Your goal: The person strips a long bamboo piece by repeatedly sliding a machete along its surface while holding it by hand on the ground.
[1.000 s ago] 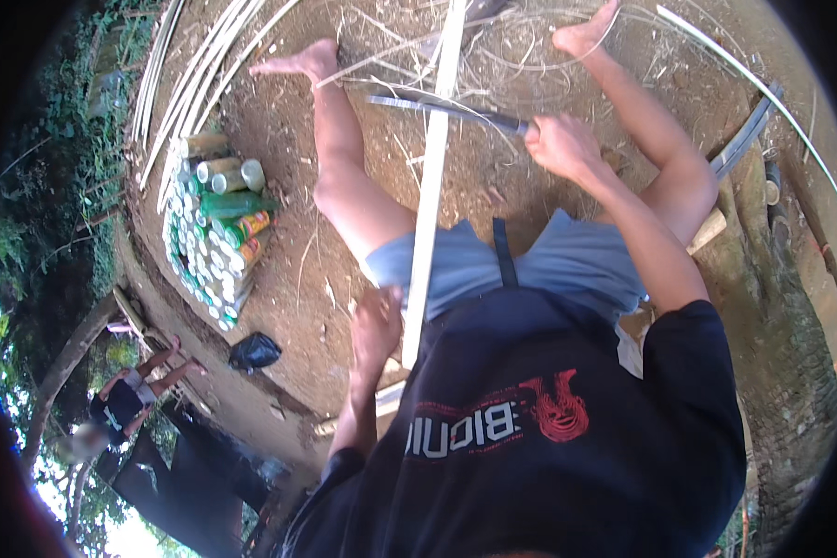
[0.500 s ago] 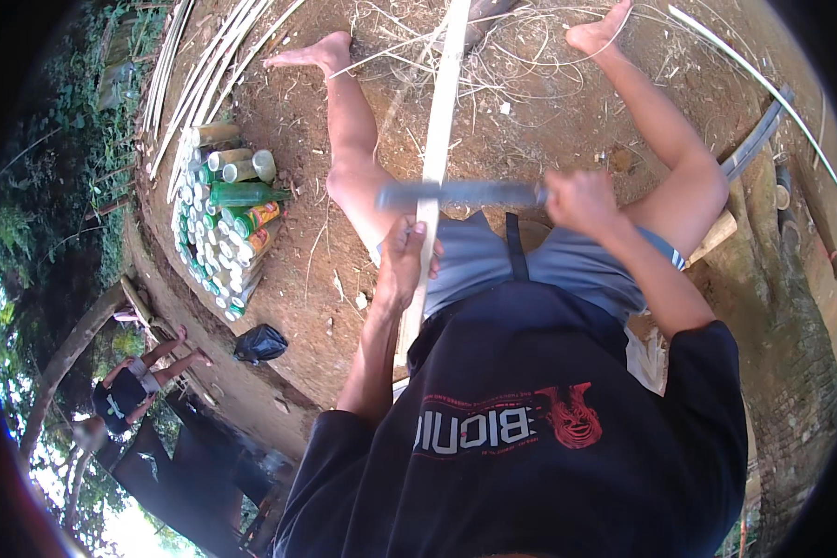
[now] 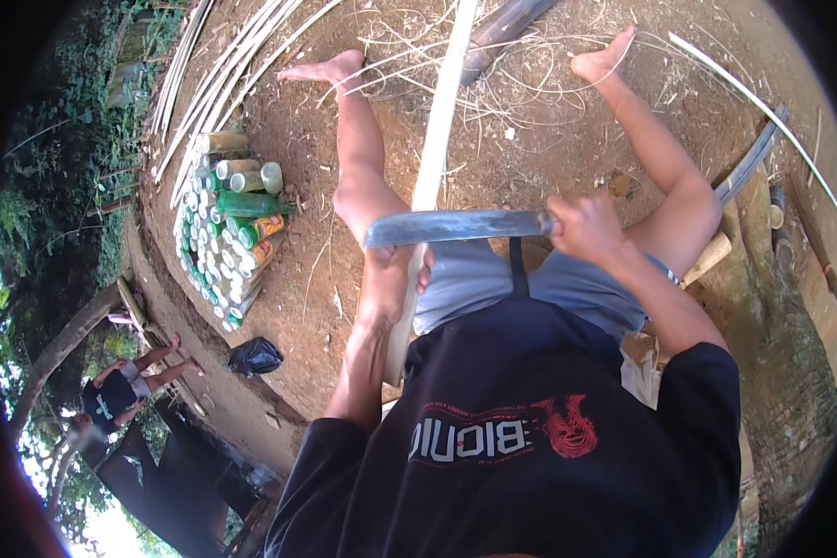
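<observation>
A long, pale strip of split bamboo [image 3: 445, 112] runs from the far edge of the view, between my legs, down to my lap. My left hand [image 3: 389, 286] is wrapped around its near part, thumb side partly hidden by the blade. Across the strip, just beyond my left fingers, lies the broad grey blade of a machete [image 3: 465, 225], its tip pointing left. My right hand [image 3: 586, 227] is closed around the machete's handle, over my right thigh. The strip's near end rests beside my left forearm.
Glass bottles and jars [image 3: 237, 205] lie piled at the left, near a black plastic bag [image 3: 255, 356]. Long pale strips [image 3: 223, 74] lie at the far left. Thin shavings [image 3: 521, 88] and a dark log [image 3: 498, 37] are beyond my feet. Another person [image 3: 116, 395] sits at far left.
The machete and my right hand have come nearer my body along the strip, and the blade is less blurred. My left hand and the strip's near end have also shifted slightly toward me.
</observation>
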`<control>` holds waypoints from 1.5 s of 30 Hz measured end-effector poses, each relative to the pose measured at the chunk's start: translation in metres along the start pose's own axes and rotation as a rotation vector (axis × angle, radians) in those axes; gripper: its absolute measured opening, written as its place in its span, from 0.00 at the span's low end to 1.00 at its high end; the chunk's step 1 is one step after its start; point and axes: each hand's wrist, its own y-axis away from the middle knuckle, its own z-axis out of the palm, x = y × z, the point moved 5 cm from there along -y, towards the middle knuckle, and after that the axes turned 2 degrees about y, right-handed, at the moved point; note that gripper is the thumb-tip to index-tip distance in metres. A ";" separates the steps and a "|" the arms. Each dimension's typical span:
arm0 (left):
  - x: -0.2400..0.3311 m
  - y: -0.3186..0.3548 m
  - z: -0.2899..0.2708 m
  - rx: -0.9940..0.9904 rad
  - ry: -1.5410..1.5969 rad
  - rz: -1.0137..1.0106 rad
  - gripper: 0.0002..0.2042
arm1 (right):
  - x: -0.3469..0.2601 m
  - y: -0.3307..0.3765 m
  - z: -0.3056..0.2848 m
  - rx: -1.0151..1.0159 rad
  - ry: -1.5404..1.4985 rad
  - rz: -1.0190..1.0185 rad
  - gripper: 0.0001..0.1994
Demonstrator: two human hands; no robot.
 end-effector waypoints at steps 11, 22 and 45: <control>-0.006 0.000 -0.001 0.005 -0.055 0.030 0.12 | 0.063 -0.057 -0.020 0.086 -0.019 0.105 0.08; -0.016 0.008 -0.019 0.013 -0.048 0.012 0.12 | 0.023 -0.038 -0.020 0.003 0.019 0.075 0.08; -0.032 0.034 -0.014 0.203 -0.216 0.050 0.13 | 0.058 -0.051 -0.006 -0.017 -0.056 0.144 0.08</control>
